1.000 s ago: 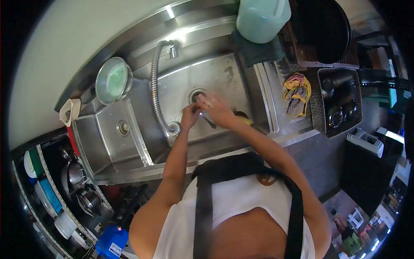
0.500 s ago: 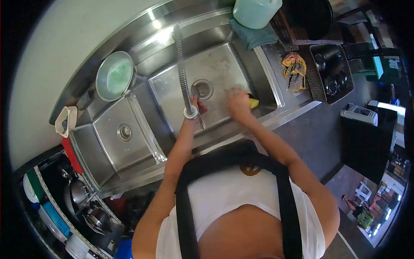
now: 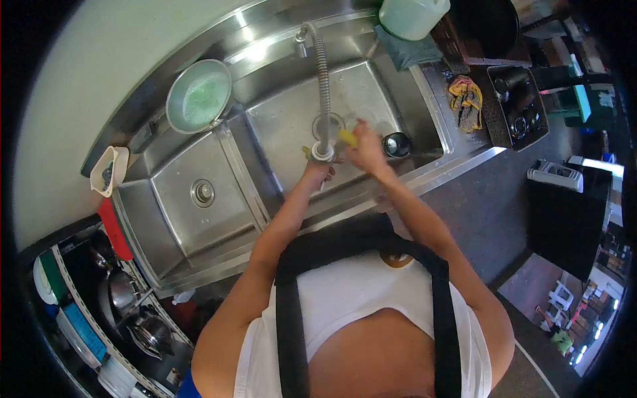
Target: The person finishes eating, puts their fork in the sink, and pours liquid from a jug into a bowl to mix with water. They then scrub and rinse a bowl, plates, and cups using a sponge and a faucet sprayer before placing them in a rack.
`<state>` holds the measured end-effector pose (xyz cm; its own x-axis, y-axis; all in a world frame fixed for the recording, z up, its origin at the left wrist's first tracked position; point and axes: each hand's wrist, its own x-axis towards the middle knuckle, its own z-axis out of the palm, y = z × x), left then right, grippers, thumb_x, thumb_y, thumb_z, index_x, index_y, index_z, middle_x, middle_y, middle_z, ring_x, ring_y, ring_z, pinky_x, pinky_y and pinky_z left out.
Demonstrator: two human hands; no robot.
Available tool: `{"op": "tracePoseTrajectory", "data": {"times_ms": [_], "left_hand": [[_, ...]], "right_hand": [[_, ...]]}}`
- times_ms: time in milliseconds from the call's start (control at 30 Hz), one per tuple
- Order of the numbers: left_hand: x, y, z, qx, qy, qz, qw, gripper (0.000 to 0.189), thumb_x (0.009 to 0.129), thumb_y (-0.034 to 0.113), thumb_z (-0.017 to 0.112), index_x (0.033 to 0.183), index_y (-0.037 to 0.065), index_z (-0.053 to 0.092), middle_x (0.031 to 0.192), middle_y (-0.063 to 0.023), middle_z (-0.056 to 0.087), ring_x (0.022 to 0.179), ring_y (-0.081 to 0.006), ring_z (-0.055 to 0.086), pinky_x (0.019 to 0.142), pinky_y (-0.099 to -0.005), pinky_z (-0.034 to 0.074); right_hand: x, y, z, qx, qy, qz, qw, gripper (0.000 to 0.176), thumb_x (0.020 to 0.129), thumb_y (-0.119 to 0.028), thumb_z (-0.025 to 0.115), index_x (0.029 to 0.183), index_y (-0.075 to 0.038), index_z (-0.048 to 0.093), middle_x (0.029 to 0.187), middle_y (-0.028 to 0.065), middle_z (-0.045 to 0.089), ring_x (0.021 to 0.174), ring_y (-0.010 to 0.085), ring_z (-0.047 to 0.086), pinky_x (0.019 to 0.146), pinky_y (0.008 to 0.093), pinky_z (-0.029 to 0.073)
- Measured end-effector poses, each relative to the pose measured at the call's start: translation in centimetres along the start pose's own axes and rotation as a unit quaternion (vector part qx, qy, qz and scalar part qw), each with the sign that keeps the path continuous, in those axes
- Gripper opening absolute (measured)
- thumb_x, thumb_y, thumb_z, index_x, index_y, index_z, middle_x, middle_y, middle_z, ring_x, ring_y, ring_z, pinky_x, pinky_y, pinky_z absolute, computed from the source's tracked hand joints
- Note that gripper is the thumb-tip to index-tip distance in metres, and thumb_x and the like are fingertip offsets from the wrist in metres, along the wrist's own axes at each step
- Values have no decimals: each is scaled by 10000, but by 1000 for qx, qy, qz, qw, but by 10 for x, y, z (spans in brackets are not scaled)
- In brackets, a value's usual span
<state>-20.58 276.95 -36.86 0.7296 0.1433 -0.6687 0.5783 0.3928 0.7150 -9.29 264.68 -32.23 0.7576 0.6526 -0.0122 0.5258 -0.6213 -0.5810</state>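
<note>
Over the large sink basin, my left hand is closed around something thin that the faucet head mostly hides; a small yellowish bit shows beside it. My right hand pinches a yellow sponge just right of the faucet. The coiled steel faucet hose hangs down in front of the drain, its round head above my left hand. A small dark round bowl sits in the basin to the right of my right hand.
A pot of green soapy water stands at the back left, above the smaller basin. A cream container is at the far left. On the right are a patterned cloth, a dark tray and a pale bucket.
My right hand now has the yellow sponge, which lay near the basin's right side before, and has come closer to my left hand. The dark bowl shows more fully. The view has shifted.
</note>
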Motion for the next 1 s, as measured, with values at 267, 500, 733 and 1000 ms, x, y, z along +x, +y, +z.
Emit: {"op": "tracePoseTrajectory", "data": {"times_ms": [267,500,733,1000], "left_hand": [[-21,-14,-27,51,109,-12,993,152,890,127,438,865,40,561,654,-33,514,519,-118,441,429,-283,358],[-32,-16,-17,165,135,155,965,209,849,73,433,1001,8,562,751,-90,629,647,-197,578,647,-342,456],[-20,-34,-32,184,64,127,973,202,846,78,462,1010,20,564,769,-119,646,642,-188,584,600,-322,455],[-19,-23,-20,123,110,123,979,281,878,78,435,1151,43,494,765,-120,631,555,-188,566,538,-324,450]], "right_hand": [[-36,-33,77,237,9,-39,971,380,734,-51,610,1078,-7,457,1102,243,453,1032,423,464,874,451,408],[-18,-33,82,198,-31,-19,980,536,653,-158,742,1118,-46,501,1150,203,453,1000,386,491,840,444,431],[15,-21,49,79,18,76,994,426,700,-129,692,1078,-51,512,1063,215,521,978,391,527,822,449,442],[-14,-11,66,110,53,-36,992,240,761,-82,581,989,-12,562,1041,257,503,972,414,510,821,460,441]]}}
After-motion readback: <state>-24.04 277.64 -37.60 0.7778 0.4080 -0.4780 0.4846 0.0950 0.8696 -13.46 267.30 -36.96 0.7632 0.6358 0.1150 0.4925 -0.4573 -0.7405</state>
